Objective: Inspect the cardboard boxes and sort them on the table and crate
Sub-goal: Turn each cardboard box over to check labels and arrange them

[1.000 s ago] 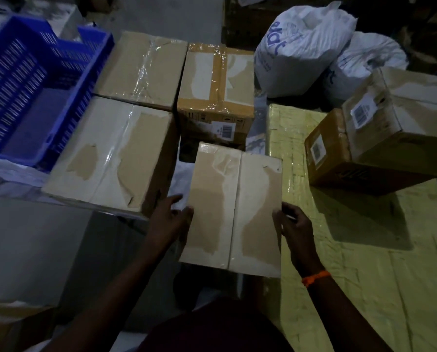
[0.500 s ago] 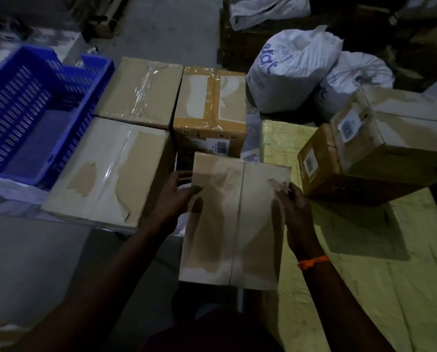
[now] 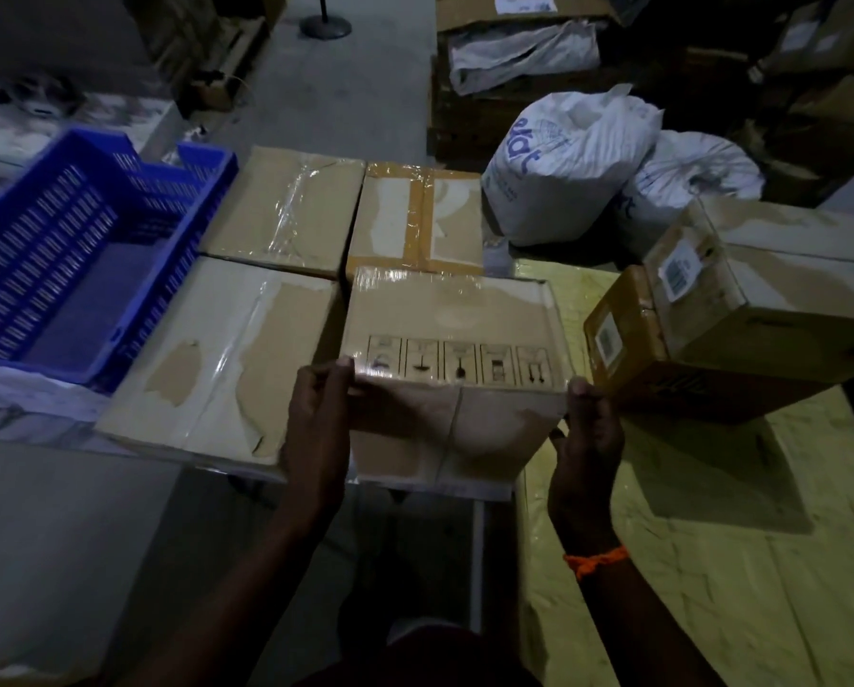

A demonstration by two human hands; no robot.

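While I hold the cardboard box (image 3: pixel 452 334) tipped toward me, its panel of printed handling symbols faces up. I judge this is the inspecting step, with the sorting of this one not yet done. My left hand (image 3: pixel 315 428) grips the near left corner, fingers (image 3: pixel 323 376) curled over the edge. My right hand (image 3: pixel 586 448) clamps the near right corner the same way.

The box hangs over the gap between the big taped box (image 3: pixel 206 359) on my left and the yellow worktop (image 3: pixel 712 562) on my right. Whether its far edge rests on anything I cannot tell.

Next I would need to choose a place and lower it flat. Ahead is tight: the brown-taped box (image 3: pixel 415 215) sits just behind, and the stacked boxes (image 3: pixel 762 309) crowd the worktop's far end. The blue crate (image 3: pixel 206 158) lies further left, past the big taped box. Open yellow surface lies beside my right arm, though the worktop's left edge runs just beside the box and needs clearing.
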